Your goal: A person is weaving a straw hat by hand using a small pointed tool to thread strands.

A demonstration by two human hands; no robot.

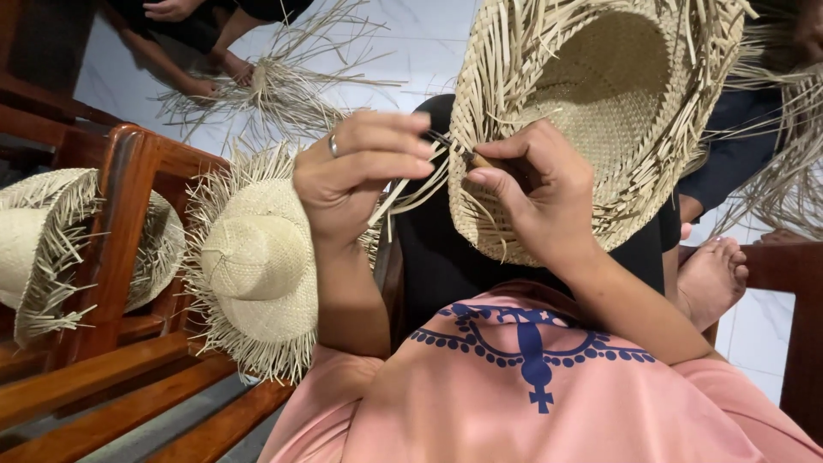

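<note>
A half-woven straw hat [617, 94] with loose strand ends around its brim rests upside down on my lap. My left hand [364, 167], with a ring on one finger, pinches loose straw strands [411, 184] at the hat's brim edge. My right hand [536, 193] grips a small thin tool [467, 154] with a wooden handle, its tip poked into the weave at the brim. Both hands meet at the brim's left edge.
Two finished-looking straw hats [257, 266] [39, 249] with frayed brims lie on a wooden bench [129, 214] to my left. Another person's hands [201, 86] work straw [283, 86] on the white tiled floor ahead. A bare foot [711, 279] and more straw sit at right.
</note>
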